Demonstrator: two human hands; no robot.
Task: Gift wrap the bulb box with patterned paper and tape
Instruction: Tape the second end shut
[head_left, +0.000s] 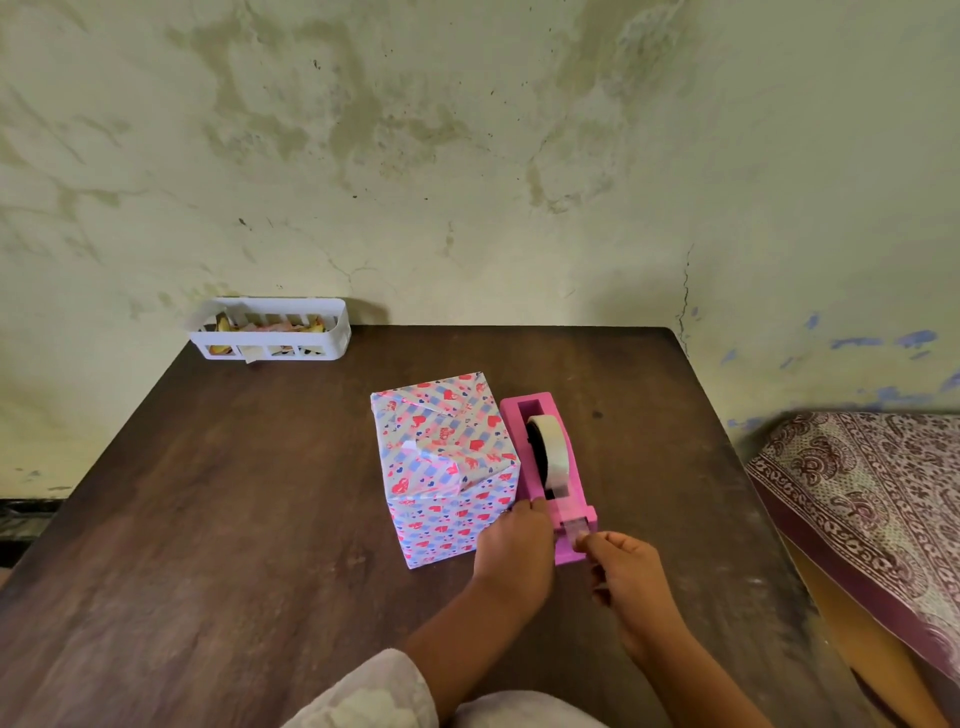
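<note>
On wood, cuboid papered box (447, 467), glossy tape (553, 457)

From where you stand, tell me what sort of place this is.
Probably a room in a home: a worn wooden table against a stained plaster wall, and a printed bedspread at the right.

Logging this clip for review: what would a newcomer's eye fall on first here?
The heart-patterned wrapped box at the centre of the dark wooden table. Right beside it stands a pink tape dispenser: the left hand steadies its near end while the right hand pinches the tape end. A white basket sits at the far left edge.
</note>
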